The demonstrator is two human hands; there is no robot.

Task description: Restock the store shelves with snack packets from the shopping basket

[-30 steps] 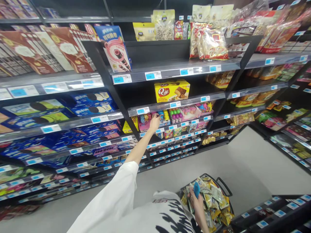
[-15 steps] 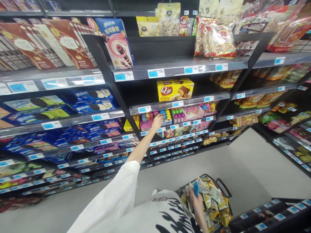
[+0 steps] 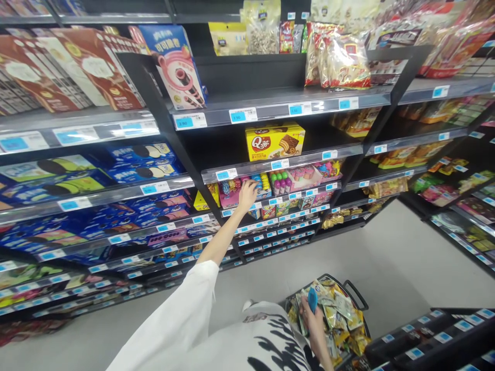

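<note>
Left hand [image 3: 248,195] at centre frame, arm stretched out to a low shelf [image 3: 322,189]. Fingers bent, right over the small blue containers [image 3: 257,179] and the yellow containers [image 3: 265,182] beside them. Can't tell if those fingers are clamped on anything or only touching; my own hand blocks the contact. Pink display box [image 3: 233,198] just left of the hand, green-and-purple containers [image 3: 281,184] just right.

Right hand [image 3: 311,318] lower right of centre, fingers clamped on a blue object [image 3: 312,299]; too small to say what it is. It sticks up above my grip, over a black basket [image 3: 359,293] heaped with shiny snack packets [image 3: 344,308], mostly gold and pale green. Basket stands at lower right, next to my white printed shirt [image 3: 228,340].

Above the left hand, yellow chocolate snack box [image 3: 274,142], one shelf up. Cocoa roll box [image 3: 178,72], blue and pink, stands in the upper left. Blue cookie packs [image 3: 147,161] lie stacked left of centre. Grey floor [image 3: 390,257] on the right.
</note>
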